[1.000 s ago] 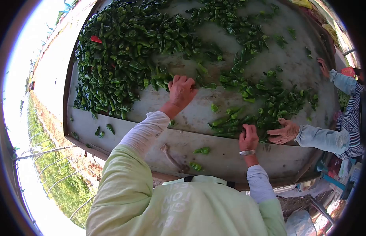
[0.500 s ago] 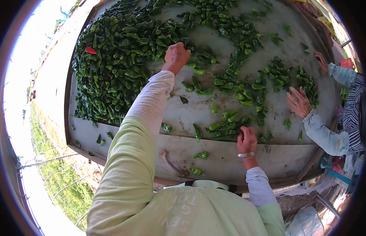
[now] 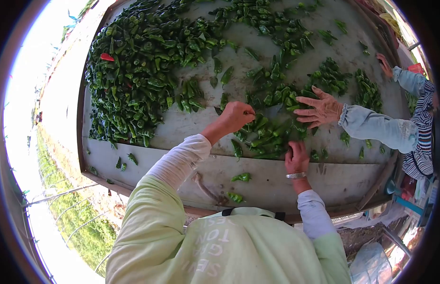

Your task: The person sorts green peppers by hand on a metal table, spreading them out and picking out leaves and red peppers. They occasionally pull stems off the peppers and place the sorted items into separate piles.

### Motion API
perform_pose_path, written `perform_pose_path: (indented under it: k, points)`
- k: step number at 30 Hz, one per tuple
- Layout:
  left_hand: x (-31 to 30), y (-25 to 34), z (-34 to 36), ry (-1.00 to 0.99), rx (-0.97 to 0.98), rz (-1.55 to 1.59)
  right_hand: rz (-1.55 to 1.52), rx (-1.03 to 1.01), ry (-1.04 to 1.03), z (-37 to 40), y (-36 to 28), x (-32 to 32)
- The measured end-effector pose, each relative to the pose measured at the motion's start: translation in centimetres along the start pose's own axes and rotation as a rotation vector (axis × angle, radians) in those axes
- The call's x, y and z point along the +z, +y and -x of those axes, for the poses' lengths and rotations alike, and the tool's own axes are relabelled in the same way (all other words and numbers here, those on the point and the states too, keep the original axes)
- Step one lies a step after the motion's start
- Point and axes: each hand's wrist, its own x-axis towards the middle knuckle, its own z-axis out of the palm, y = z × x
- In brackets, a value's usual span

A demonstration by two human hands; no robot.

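Green peppers (image 3: 130, 71) lie heaped on the left of a grey metal table (image 3: 191, 130). My left hand (image 3: 234, 117) is closed in a pinch at the left edge of a smaller group of green peppers (image 3: 271, 135). Whatever it has between its fingertips is too small to make out. At the near right edge of that group, my right hand (image 3: 296, 158), with a metal band at the wrist, rests with its fingers curled in. Its fingertips touch or nearly touch the peppers, and its grip is partly hidden.
Another person's hand (image 3: 324, 108) is spread over peppers just right of the small group; that person's other hand (image 3: 383, 65) is at the table's right side. A red pepper (image 3: 107, 57) stands out in the heap. Two peppers (image 3: 241, 177) lie near the front edge beside a brown stick-like piece (image 3: 206, 190).
My left hand has come from the heap down and right to the small group. Some peppers there have shifted. The other person's nearer hand has reached left. My right hand moved slightly up.
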Motion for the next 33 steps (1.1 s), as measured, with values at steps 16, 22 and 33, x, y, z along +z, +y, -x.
perform_pose_path:
  k: [16,22,33]
  points:
    - [-12.2,-4.7,-11.8,0.823,-0.167,0.048,0.005,0.015,0.004,-0.2,-0.1,0.1]
    - [-11.2,-5.8,-14.2,0.850,-0.108,-0.430,0.010,0.020,-0.007,-0.3,0.0,0.0]
    - [-11.3,-3.1,-9.9,0.380,-0.165,0.062,-0.004,0.012,-0.022,-0.3,0.0,-0.1]
